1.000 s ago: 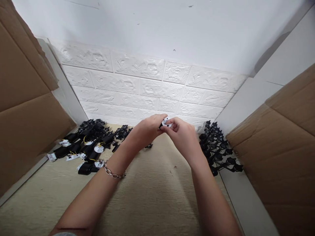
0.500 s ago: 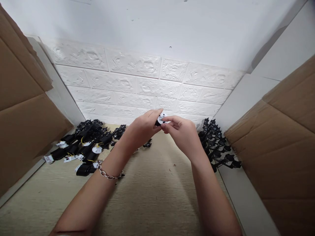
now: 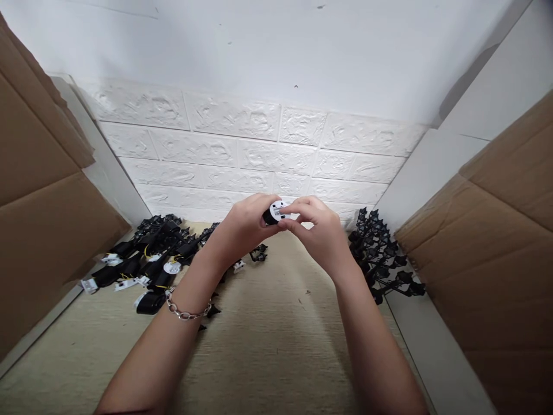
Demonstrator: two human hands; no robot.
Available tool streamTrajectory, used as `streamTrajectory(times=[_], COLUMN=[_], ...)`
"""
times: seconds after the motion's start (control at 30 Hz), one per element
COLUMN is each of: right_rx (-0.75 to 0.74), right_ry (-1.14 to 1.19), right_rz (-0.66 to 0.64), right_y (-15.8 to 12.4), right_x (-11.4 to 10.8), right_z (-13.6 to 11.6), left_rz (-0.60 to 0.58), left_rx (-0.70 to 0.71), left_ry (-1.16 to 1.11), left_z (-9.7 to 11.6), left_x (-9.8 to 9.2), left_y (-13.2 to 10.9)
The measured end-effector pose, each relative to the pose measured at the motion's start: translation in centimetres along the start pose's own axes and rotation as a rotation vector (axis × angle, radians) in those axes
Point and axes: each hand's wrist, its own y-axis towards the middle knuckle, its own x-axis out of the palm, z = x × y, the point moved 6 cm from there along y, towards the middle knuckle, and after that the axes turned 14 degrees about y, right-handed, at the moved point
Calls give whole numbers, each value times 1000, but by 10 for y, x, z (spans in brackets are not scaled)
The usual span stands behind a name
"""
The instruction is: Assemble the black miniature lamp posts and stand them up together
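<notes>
My left hand [image 3: 247,221] is wrapped round a short black tube [image 3: 268,216] above the middle of the table. At the tube's end sits a white round cap [image 3: 276,206] with small dark openings and a printed mark, its face turned toward me and to the right. My right hand [image 3: 317,230] pinches the cap: the index fingertip lies on its face, and the thumb is at its lower edge. Most of the tube is hidden in my left palm. I cannot tell whether the cap is fully seated.
On the left lies a pile of black tubes [image 3: 129,266] with white caps and yellow wires. Black branching pieces with lantern-like ends [image 3: 378,248] are heaped on the right. Cardboard sheets [image 3: 52,242] line both sides, and a white brick-patterned wall [image 3: 259,124] stands behind.
Both hands have shifted slightly; the left moved a little to the left with the tube. More of the cap's face and the black tube now shows. My right index finger stays on the cap.
</notes>
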Motion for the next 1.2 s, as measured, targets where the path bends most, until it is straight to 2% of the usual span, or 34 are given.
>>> streamTrajectory(times=[0.17,0.27,0.37,0.7,0.9,1.03,1.13,1.2], right_rx=[34,86,77,94,-12,-67,-42,-8], right_ry=[16,54,56,-286,-285,-194,-57,74], right_rz=[28,97,158,163,192,212,232,243], right_y=[-1,-3,-6,-8,-10,-10,-10,-9], right_x=[5,10,17,34,33,27,21,18], right_z=[2,7,9,-2,-5,-8,-9,-7], left_rz=[-68,-64,-44,-113,-238,-214,-258,-279], left_rx=[-62,-104,-128,-349,-515,-471,-459,-466], left_ry=[-43,-65,-82,-131,-581,-892,-1114,-1185], left_z=[-4,-9,-13,-24,-29,-22,-19,-18], left_x=[8,11,11,12,25,22,24,26], left_y=[3,3,2,0,-6,-4,-5,-6])
